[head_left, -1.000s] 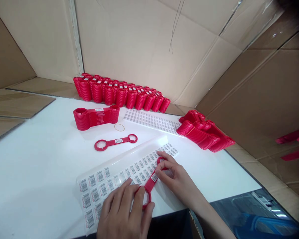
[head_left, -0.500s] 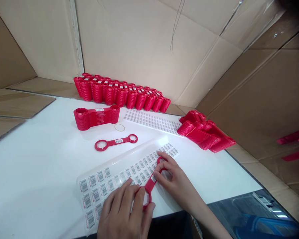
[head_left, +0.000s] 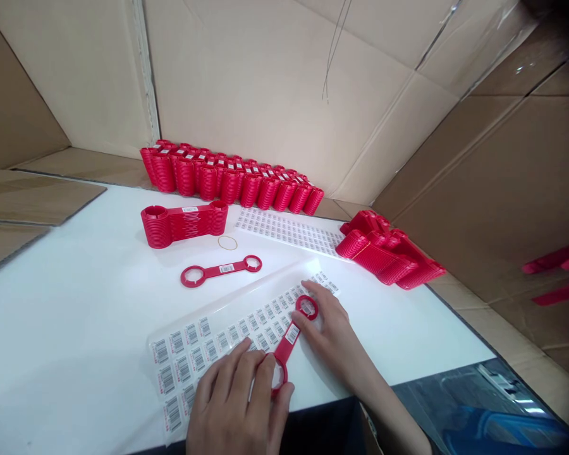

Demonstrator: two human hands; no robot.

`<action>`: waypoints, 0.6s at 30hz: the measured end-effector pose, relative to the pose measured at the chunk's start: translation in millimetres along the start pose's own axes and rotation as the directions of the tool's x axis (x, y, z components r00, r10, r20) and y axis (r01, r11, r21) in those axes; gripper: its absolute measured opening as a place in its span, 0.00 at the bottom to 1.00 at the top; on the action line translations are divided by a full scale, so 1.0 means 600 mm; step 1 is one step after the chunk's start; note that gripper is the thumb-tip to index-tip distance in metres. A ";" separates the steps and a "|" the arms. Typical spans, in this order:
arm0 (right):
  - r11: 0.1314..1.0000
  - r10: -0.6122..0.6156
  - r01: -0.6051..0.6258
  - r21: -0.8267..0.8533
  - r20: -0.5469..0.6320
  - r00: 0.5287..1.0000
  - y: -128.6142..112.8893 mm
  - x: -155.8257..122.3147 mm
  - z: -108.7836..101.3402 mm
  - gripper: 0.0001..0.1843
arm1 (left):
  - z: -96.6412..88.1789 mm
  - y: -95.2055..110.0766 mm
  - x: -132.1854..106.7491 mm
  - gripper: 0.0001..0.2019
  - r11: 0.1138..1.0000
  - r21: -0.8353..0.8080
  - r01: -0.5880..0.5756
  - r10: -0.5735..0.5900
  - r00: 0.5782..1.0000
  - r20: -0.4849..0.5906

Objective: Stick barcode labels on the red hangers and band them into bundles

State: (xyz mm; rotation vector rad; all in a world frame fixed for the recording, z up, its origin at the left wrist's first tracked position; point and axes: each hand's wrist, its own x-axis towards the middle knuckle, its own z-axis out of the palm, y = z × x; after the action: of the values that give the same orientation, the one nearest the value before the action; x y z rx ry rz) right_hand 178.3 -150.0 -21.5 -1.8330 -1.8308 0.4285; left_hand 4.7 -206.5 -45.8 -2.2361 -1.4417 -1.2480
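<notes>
A flat red plastic piece (head_left: 291, 339) with a ring at each end and a barcode label on its bar lies on a sheet of barcode labels (head_left: 208, 344). My left hand (head_left: 239, 401) pinches its near ring between thumb and fingers. My right hand (head_left: 329, 332) holds the far ring, fingers curled beside it. Another labelled red piece (head_left: 220, 270) lies alone further back on the white table (head_left: 76, 303).
A short stack of red pieces (head_left: 183, 223) stands behind, with a rubber band (head_left: 227, 242) next to it. A long row of stacks (head_left: 232, 177) lines the cardboard wall. A bundled pile (head_left: 391, 256) lies at right beside a second label sheet (head_left: 289, 230).
My right fingers have slid off the top of the far ring, which now shows fully. The red piece has shifted slightly. My left hand has stayed put.
</notes>
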 end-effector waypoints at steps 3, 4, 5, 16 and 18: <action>0.999 -0.039 0.037 -0.030 -0.064 0.997 0.004 0.006 0.000 0.22 | 0.001 0.000 -0.002 0.07 1.000 0.001 0.000 0.000 1.000 -0.009; 0.997 -0.072 0.071 -0.025 -0.048 0.996 0.004 0.005 -0.005 0.21 | 0.002 0.001 -0.003 0.07 1.000 0.000 0.005 -0.005 1.000 -0.009; 0.992 -0.122 0.122 -0.011 -0.006 0.992 0.002 0.003 -0.012 0.19 | 0.003 0.001 -0.004 0.07 1.000 -0.001 0.010 -0.010 1.000 -0.011; 0.910 -0.414 0.362 0.202 0.417 0.809 -0.019 0.003 -0.070 0.13 | 0.003 -0.002 -0.005 0.13 0.996 0.086 -0.022 0.023 1.000 -0.004; 0.908 -0.420 0.372 0.195 0.395 0.817 -0.017 0.006 -0.078 0.13 | 0.002 -0.001 -0.005 0.16 0.995 0.097 -0.019 0.019 1.000 0.004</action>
State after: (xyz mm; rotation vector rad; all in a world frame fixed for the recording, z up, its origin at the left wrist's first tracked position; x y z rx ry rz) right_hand 195.8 -153.1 23.1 -1.2927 -2.3633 0.8041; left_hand 4.2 -207.3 -49.0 -2.1836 -1.4459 -1.1439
